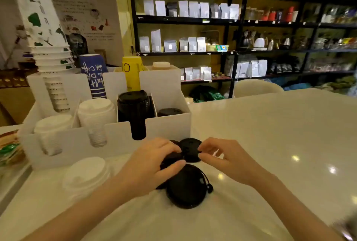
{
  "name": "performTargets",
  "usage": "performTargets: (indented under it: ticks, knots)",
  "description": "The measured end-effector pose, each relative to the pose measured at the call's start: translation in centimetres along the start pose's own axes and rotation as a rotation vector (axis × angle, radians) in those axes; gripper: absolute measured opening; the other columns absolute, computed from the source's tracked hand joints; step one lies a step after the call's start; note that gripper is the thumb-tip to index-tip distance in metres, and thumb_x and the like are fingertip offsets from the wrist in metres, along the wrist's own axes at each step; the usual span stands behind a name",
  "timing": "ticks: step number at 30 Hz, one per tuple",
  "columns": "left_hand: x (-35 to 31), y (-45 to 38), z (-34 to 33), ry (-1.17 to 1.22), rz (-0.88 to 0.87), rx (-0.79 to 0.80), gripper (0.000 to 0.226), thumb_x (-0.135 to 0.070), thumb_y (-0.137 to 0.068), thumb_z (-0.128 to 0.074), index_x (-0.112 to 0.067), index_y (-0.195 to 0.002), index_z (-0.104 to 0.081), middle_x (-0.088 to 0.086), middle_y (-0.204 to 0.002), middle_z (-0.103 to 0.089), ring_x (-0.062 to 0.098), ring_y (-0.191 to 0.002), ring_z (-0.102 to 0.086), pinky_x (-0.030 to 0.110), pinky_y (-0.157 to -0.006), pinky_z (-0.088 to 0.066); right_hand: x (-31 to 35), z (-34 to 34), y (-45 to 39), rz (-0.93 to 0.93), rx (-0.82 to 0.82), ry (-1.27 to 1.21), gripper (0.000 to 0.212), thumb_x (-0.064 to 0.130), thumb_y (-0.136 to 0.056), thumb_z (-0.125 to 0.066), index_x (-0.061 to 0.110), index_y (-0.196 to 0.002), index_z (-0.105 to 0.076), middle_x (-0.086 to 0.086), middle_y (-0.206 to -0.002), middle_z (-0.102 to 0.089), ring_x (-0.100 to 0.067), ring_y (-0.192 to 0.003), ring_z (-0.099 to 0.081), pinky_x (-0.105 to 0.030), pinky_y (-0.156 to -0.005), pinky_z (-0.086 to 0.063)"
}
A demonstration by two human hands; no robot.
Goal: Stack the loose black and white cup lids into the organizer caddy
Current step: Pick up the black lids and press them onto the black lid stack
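Several loose black lids lie on the white table just in front of the white organizer caddy [168,124]. My left hand [148,165] grips a black lid [170,160] between thumb and fingers. My right hand [226,157] pinches the rim of a second black lid [190,150] beside it. A larger black lid [186,186] lies flat nearer to me, partly under my left hand. A short stack of white lids [87,175] stands at the left. In the caddy are white lid stacks [96,111], a tall black lid stack [134,107] and a low black stack [170,112].
Paper cup stacks [48,51] stand in the caddy's back slots, with a blue cup [93,76] and a yellow cup [132,72]. Packets [9,148] lie at the far left. Dark shelves [231,20] with bags fill the background. A pale chair back [257,87] rises behind the table.
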State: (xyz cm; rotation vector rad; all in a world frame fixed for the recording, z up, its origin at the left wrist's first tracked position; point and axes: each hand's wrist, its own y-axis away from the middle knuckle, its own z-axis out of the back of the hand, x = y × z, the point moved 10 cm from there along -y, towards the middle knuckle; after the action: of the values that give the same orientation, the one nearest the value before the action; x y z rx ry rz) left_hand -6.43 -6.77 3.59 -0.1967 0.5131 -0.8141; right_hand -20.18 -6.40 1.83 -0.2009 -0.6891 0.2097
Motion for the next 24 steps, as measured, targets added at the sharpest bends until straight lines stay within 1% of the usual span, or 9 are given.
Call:
performTargets:
  ticks: [2,4,6,9,12,15,18,21,24]
  knots:
    - [-0.1,0.7,-1.5,-0.081,-0.029,0.028,0.074,-0.078,-0.066,-0.027,-0.033,-0.122,-0.045,-0.015,-0.123,-0.049,-0.002,-0.110,-0.038,0.008,-0.087,-0.026,-0.7,-0.7,0.5,-0.039,0.005,-0.037,0.020,0.034,-0.083,-0.058,0.026,-0.100,-0.064,0.008,-0.094,-0.068,-0.001,-0.085,-0.060,-0.014,-0.073,-0.046]
    - [0.0,1.6,-2.7,-0.089,-0.031,0.018,0.079,-0.078,-0.062,-0.034,-0.033,-0.127,-0.038,-0.015,-0.129,-0.043,-0.005,-0.112,-0.030,0.009,-0.092,-0.021,-1.4,-1.9,1.3,-0.062,0.020,-0.050,0.024,0.034,-0.082,-0.060,0.026,-0.103,-0.063,0.008,-0.098,-0.066,-0.001,-0.089,-0.058,-0.020,-0.077,-0.046]
    - [-0.1,2.1,-3.3,-0.063,-0.029,0.005,0.088,-0.081,-0.056,-0.044,-0.033,-0.129,-0.036,-0.013,-0.133,-0.041,-0.002,-0.117,-0.030,0.016,-0.099,-0.020,-2.2,-3.0,2.0,-0.092,0.022,-0.098,0.025,0.034,-0.079,-0.062,0.029,-0.104,-0.061,0.011,-0.102,-0.064,0.000,-0.095,-0.056,-0.021,-0.079,-0.045]
    - [0.0,2.7,-3.6,-0.140,-0.095,-0.065,0.081,-0.072,-0.058,-0.053,-0.031,-0.126,-0.038,-0.007,-0.133,-0.047,0.008,-0.122,-0.038,0.023,-0.101,-0.026,-2.9,-3.5,2.7,-0.124,-0.041,-0.221,0.024,0.028,-0.074,-0.067,0.031,-0.098,-0.064,0.012,-0.101,-0.065,0.002,-0.092,-0.055,-0.014,-0.076,-0.043]
    - [0.4,2.9,-4.3,-0.166,-0.093,-0.065,0.076,-0.074,-0.064,-0.046,-0.028,-0.124,-0.041,-0.004,-0.132,-0.051,0.009,-0.123,-0.039,0.027,-0.101,-0.027,-2.9,-3.5,2.9,-0.136,-0.084,-0.281,0.019,0.022,-0.074,-0.069,0.029,-0.091,-0.067,0.012,-0.094,-0.067,0.004,-0.085,-0.057,-0.007,-0.072,-0.042]
    - [0.9,3.0,-4.7,-0.168,-0.078,-0.052,0.075,-0.077,-0.068,-0.033,-0.026,-0.122,-0.045,-0.003,-0.129,-0.055,0.015,-0.120,-0.049,0.032,-0.102,-0.028,-2.9,-3.4,2.9,-0.150,-0.099,-0.294,0.018,0.022,-0.073,-0.069,0.034,-0.086,-0.066,0.014,-0.088,-0.067,0.006,-0.082,-0.057,-0.007,-0.071,-0.042]
    - [1.1,3.3,-4.3,-0.080,-0.067,-0.091,0.073,-0.077,-0.066,-0.037,-0.028,-0.120,-0.047,-0.007,-0.127,-0.056,0.007,-0.118,-0.045,0.028,-0.102,-0.027,-2.6,-3.2,3.0,-0.143,-0.116,-0.308,0.018,0.022,-0.074,-0.069,0.033,-0.089,-0.068,0.011,-0.090,-0.069,0.003,-0.082,-0.059,-0.013,-0.073,-0.045]
    - [1.1,3.5,-3.1,0.004,-0.057,-0.188,0.071,-0.077,-0.064,-0.044,-0.031,-0.118,-0.047,-0.014,-0.124,-0.052,-0.003,-0.116,-0.039,0.022,-0.099,-0.030,-2.1,-2.6,2.8,-0.117,-0.150,-0.320,0.019,0.023,-0.075,-0.068,0.035,-0.090,-0.068,0.013,-0.089,-0.070,0.000,-0.087,-0.061,-0.027,-0.082,-0.049]
    - [1.1,3.5,-1.7,0.098,-0.016,-0.252,0.070,-0.076,-0.062,-0.048,-0.033,-0.117,-0.047,-0.020,-0.120,-0.047,-0.001,-0.114,-0.042,0.015,-0.095,-0.031,-0.9,-1.7,2.0,-0.077,-0.179,-0.352,0.021,0.021,-0.076,-0.068,0.039,-0.087,-0.067,0.015,-0.087,-0.071,-0.002,-0.088,-0.062,-0.030,-0.084,-0.049]
